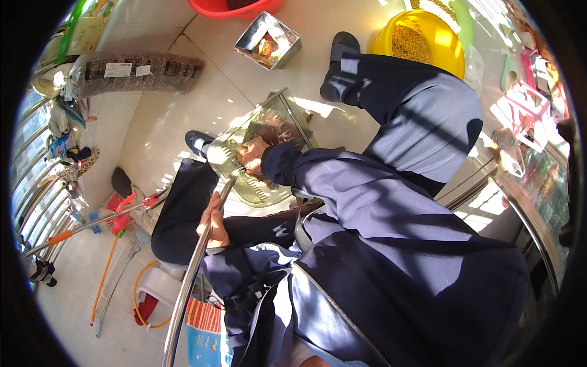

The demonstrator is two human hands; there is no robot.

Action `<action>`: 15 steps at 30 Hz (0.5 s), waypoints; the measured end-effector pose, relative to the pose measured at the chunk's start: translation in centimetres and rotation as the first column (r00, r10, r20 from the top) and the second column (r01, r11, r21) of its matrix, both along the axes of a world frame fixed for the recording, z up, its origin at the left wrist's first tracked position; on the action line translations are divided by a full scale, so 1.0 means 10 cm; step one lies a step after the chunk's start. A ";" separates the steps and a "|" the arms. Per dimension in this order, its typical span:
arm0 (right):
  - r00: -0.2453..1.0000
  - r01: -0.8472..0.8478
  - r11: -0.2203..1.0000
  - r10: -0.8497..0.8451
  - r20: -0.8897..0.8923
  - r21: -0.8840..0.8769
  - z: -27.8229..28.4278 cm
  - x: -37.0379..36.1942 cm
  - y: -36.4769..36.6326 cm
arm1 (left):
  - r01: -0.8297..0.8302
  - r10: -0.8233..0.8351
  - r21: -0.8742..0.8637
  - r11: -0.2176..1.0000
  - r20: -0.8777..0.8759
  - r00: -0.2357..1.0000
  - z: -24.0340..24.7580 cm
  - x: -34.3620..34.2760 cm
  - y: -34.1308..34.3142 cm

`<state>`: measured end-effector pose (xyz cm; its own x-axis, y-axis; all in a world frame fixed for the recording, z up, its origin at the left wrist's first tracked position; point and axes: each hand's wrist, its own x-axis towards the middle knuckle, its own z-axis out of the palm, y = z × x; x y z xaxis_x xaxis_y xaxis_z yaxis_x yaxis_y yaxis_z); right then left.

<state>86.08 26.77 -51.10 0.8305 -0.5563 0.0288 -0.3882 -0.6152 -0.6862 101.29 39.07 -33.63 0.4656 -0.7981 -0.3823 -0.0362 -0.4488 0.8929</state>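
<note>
A translucent greenish dustpan [263, 197] with comb-like teeth along its side lies between my legs, its long metal handle [189, 287] running down toward the lower left. My left hand [214, 226] is closed around that handle. Inside the pan, my right hand [252, 157] has its fingers curled in by the toothed side. Brown, crinkled, shiny material [278, 129] lies beside and partly under it. What the right fingers grip is hidden.
Beyond the pan stand a small silvery box [290, 49] of scraps, a red basin [235, 8] and a yellow bucket [449, 46] of grain. A wrapped roll [140, 72] lies far left. Poles [107, 278] and a white bin [162, 284] are at the lower left.
</note>
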 end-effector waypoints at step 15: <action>0.951 -0.237 0.970 0.244 -0.192 0.059 -0.08 0.10 0.07 | -0.051 0.051 0.092 0.994 0.003 0.999 0.06 -0.03 -0.02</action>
<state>87.04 27.50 -51.89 0.9271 -0.3372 -0.1639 -0.3608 -0.6840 -0.6340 100.98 38.83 -33.01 0.5049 -0.7348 -0.4530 -0.0114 -0.5304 0.8477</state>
